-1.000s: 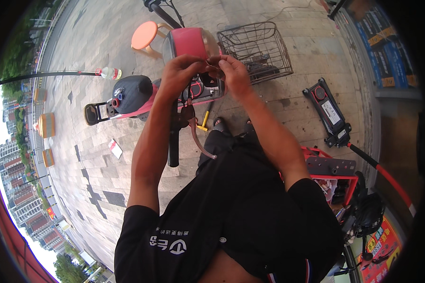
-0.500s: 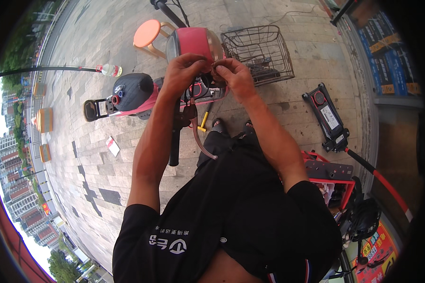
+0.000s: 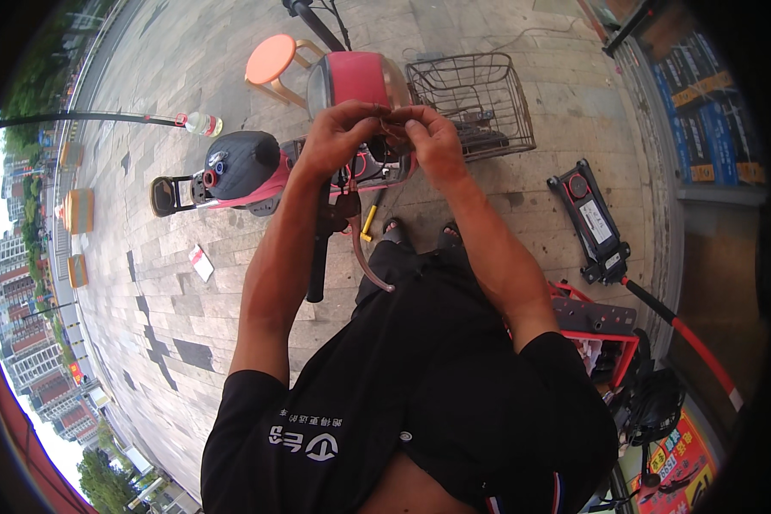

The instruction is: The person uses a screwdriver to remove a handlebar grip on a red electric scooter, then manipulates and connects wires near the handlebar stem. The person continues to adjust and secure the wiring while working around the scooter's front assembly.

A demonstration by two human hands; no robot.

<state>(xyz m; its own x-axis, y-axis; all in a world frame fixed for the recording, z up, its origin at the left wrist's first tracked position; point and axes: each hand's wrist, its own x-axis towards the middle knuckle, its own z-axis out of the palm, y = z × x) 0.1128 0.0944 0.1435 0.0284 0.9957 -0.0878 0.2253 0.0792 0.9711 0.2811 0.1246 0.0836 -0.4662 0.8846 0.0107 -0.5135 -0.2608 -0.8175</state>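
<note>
Both hands meet over the front of a pink-and-black electric scooter, just below its red front panel. My left hand is closed, thumb and fingertips pinched together. Beside it, my right hand pinches too, fingertips almost touching the left's. Between them is something small and brownish, too small to name. Under my left forearm are the black handlebar grip and a curved brake lever. The scooter's dark seat lies to the left. At the right, a wire basket adjoins the front.
An orange-topped stool stands beyond the scooter. A yellow hammer lies near my feet. To the right are a black floor jack with a red-and-black handle and a red toolbox. A clear bottle is at the left.
My fingertips have come closer together, and my right hand has turned slightly around the small piece. The view has shifted a little; the scooter and tools stand as before.
</note>
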